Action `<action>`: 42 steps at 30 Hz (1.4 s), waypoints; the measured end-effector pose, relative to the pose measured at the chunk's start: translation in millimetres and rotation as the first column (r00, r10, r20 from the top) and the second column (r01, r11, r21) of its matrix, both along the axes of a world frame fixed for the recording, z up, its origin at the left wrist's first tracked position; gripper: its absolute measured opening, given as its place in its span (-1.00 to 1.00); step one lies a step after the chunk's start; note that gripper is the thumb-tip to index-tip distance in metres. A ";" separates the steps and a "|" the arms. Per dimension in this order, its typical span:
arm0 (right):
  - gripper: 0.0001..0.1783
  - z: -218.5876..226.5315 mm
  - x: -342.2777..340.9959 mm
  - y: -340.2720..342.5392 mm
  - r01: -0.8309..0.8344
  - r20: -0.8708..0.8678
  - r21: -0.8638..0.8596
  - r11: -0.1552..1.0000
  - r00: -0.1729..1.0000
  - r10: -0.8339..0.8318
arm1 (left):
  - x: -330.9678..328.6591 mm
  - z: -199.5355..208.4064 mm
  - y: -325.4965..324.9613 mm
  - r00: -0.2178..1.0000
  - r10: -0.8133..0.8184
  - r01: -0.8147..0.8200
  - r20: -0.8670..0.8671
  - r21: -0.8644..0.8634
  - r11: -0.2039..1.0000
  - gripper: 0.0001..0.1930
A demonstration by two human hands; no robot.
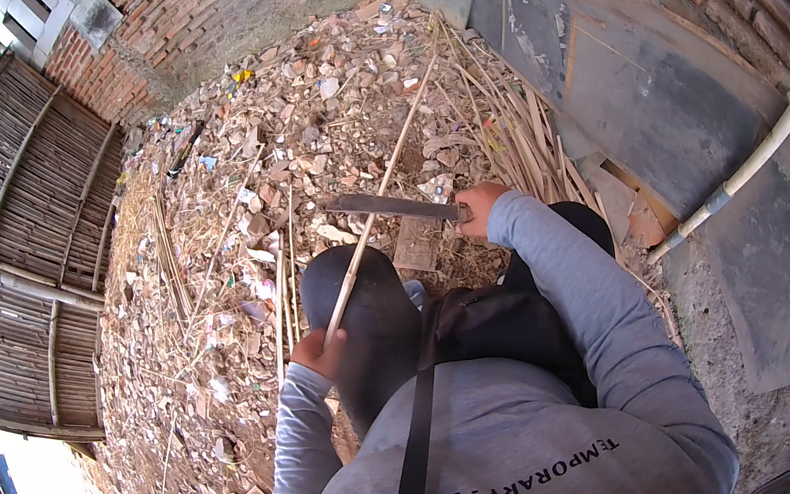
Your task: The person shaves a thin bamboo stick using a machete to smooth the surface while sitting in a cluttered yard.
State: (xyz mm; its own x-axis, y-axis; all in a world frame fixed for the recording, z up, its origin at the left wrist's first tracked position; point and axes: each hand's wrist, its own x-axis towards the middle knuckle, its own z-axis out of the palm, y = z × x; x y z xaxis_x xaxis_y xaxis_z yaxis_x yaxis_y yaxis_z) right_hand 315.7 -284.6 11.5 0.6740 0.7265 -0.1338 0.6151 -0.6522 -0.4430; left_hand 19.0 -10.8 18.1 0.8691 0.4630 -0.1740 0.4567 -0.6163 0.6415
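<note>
My left hand [320, 354] is closed round the near end of a long, thin bamboo strip [395, 158], which slants up and away to the right over my left knee. In my right hand [481, 210] is the handle of a machete [394, 208]. Its dark, broad blade points left and lies across the strip just beyond my knee; whether the edge bites into the strip I cannot tell. Below the blade, a flat reddish-brown block [419, 244] lies on the ground between my knees.
Several split bamboo strips [527, 142] are heaped at the right, with more strips [285, 283] beside my left knee. Rubble [299, 139] covers the ground. Dark boards [649, 110] and a pale pole [757, 163] stand at the right. A bamboo panel [12, 250] rises at the left, a brick wall [192, 23] behind.
</note>
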 end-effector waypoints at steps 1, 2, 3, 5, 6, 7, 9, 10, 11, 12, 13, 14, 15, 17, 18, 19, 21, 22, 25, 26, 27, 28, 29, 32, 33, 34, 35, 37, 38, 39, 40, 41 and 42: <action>-0.55 -0.9 0.0 -0.1 0.000 0.000 -0.002 1.000 1.000 0.000 | 0.0 0.4 -0.3 1.000 -0.009 0.009 0.020 -0.003 1.000 -0.52; -0.55 -2.3 0.2 0.1 0.000 0.030 0.013 1.000 1.000 -0.001 | 0.1 1.0 -0.7 0.999 -0.018 0.018 0.039 -0.006 1.000 -0.52; -0.55 -1.5 -0.8 0.5 0.000 0.060 0.027 1.000 0.998 -0.002 | -0.3 1.8 -1.7 0.999 -0.016 0.016 0.039 -0.009 1.000 -0.52; -0.55 4.9 3.1 -2.2 -0.003 0.003 0.018 1.000 1.000 0.003 | -0.7 3.4 -3.4 0.998 -0.018 0.018 0.060 -0.007 1.000 -0.52; -0.55 7.5 4.1 -3.5 -0.005 -0.055 0.011 1.000 0.998 0.005 | -1.0 2.8 -3.1 0.998 -0.015 0.016 0.058 -0.011 1.000 -0.52; -0.55 6.8 4.4 -3.8 -0.007 -0.058 0.007 1.000 0.998 0.007 | -1.2 2.3 -2.3 0.998 -0.029 0.028 0.055 0.025 0.999 -0.52; -0.65 4.4 4.0 -4.9 0.065 0.066 0.084 0.994 0.995 -0.070 | -0.4 2.1 -2.3 0.998 -0.043 0.040 0.048 0.053 0.998 -0.52; -0.65 2.2 2.6 -4.5 0.065 0.063 0.077 0.995 0.996 -0.070 | 0.2 4.2 -3.5 0.998 -0.033 0.031 0.045 0.050 0.998 -0.52; -0.65 -0.5 0.6 -2.8 0.042 0.113 0.081 0.996 0.992 -0.051 | 0.4 4.3 -4.1 0.999 -0.023 0.021 0.042 0.047 0.999 -0.52; -0.65 -0.5 -1.3 -0.2 0.014 0.166 0.086 0.996 0.986 -0.028 | -0.6 1.3 -1.6 0.999 -0.019 0.017 0.041 0.041 0.999 -0.52; -0.65 0.5 -2.6 1.2 0.010 0.165 0.080 0.997 0.986 -0.023 | -2.0 -3.0 3.0 0.999 -0.032 0.030 0.034 0.051 0.998 -0.52; -0.65 2.3 -4.0 2.2 0.000 0.158 0.052 0.999 0.987 -0.008 | -3.2 -6.0 5.5 0.999 -0.044 0.042 0.027 0.061 0.997 -0.52; -0.65 2.6 -5.1 3.0 -0.007 0.148 0.025 1.000 0.989 0.003 | -1.1 1.3 0.6 0.999 -0.029 0.028 0.021 0.035 0.999 -0.52; -0.64 1.1 3.3 0.3 0.034 0.083 0.039 0.999 0.996 -0.038 | 0.4 3.7 -1.6 1.000 -0.020 0.020 0.009 0.012 1.000 -0.52; -0.64 1.5 7.8 -1.8 0.082 0.024 0.056 0.995 0.996 -0.084 | 1.3 4.9 -1.8 1.000 -0.017 0.017 0.005 -0.004 1.000 -0.52; -0.64 0.4 9.8 -2.9 0.081 0.026 0.052 0.995 0.996 -0.083 | 1.7 6.6 -2.1 1.000 -0.015 0.016 0.006 -0.009 1.000 -0.52; -0.65 -2.7 13.2 -2.5 0.141 0.108 0.071 0.987 0.983 -0.148 | 2.0 8.8 -2.0 0.999 -0.037 0.037 0.009 0.004 0.999 -0.53; -0.65 -4.8 11.7 -1.1 0.140 0.110 0.068 0.988 0.983 -0.147 | 1.9 8.1 -1.2 0.999 -0.035 0.035 0.012 0.001 0.999 -0.53; -0.67 -3.9 -3.7 5.9 0.007 0.140 0.104 0.995 0.990 -0.022 | -0.1 5.0 2.2 0.999 -0.041 0.041 0.014 -0.006 0.999 -0.53; -0.67 -0.2 -8.0 8.6 -0.018 0.135 0.050 0.999 0.991 0.011 | -0.6 3.5 3.3 0.999 -0.036 0.036 0.013 -0.020 0.999 -0.53; -0.68 3.8 -11.0 10.2 -0.041 0.129 -0.002 0.999 0.991 0.041 | -0.6 3.0 4.3 0.999 -0.033 0.034 0.011 -0.032 0.999 -0.53; -0.68 1.3 -7.7 10.1 -0.043 0.129 -0.003 0.999 0.991 0.043 | -0.4 2.1 4.3 0.999 -0.032 0.032 0.011 -0.033 0.999 -0.53; -0.67 -4.2 -0.8 8.5 -0.023 0.095 0.024 0.999 0.995 0.021 | -0.1 0.9 3.5 1.000 -0.022 0.023 0.015 -0.058 0.998 -0.53; -0.68 -12.3 12.6 2.6 0.074 0.051 0.065 0.995 0.996 -0.077 | 0.7 2.3 4.7 1.000 -0.019 0.019 0.011 -0.056 0.998 -0.53; -0.69 -9.9 13.4 2.9 0.151 0.030 0.076 0.986 0.988 -0.154 | 0.9 3.0 4.7 1.000 -0.027 0.026 -0.007 -0.032 0.999 -0.53; -0.69 -8.3 12.5 3.6 0.149 0.035 0.076 0.986 0.988 -0.153 | 1.1 4.4 4.1 1.000 -0.025 0.025 -0.002 -0.032 0.999 -0.53; -0.69 -7.2 9.6 4.3 0.134 0.055 0.056 0.989 0.989 -0.138 | 0.9 6.6 2.7 1.000 -0.022 0.022 -0.001 -0.043 0.999 -0.53; -0.67 -5.3 2.1 6.4 0.122 0.077 0.034 0.992 0.989 -0.125 | 1.4 9.1 1.1 1.000 -0.022 0.022 0.003 -0.056 0.998 -0.53; -0.68 -5.1 -1.3 8.2 0.066 0.093 0.016 0.998 0.993 -0.067 | 1.7 9.5 1.4 1.000 -0.024 0.024 -0.005 -0.061 0.998 -0.53; -0.68 -5.7 -3.7 9.7 0.007 0.104 -0.001 1.000 0.995 -0.007 | 0.5 10.1 1.8 1.000 -0.024 0.023 -0.017 -0.064 0.998 -0.53; -0.68 -4.4 -3.7 10.0 0.005 0.103 0.000 1.000 0.995 -0.005 | 0.2 9.5 2.0 1.000 -0.023 0.022 -0.018 -0.063 0.998 -0.53; -0.67 -2.1 -3.1 10.4 0.000 0.088 0.000 1.000 0.996 0.000 | 0.2 7.9 2.4 1.000 -0.027 0.027 -0.006 -0.063 0.998 -0.52; -0.66 -0.2 -2.8 10.1 -0.004 0.075 0.003 1.000 0.997 0.003 | 0.8 7.5 2.8 0.999 -0.034 0.034 0.008 -0.060 0.998 -0.51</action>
State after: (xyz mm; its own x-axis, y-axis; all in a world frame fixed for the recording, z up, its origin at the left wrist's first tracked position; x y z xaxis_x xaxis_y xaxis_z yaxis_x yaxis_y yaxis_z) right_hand 312.9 -274.4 11.3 0.6795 0.7293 -0.0806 0.6489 -0.6486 -0.3979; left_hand 19.8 -8.0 25.6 0.8854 0.4220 -0.1949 0.4317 -0.5913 0.6812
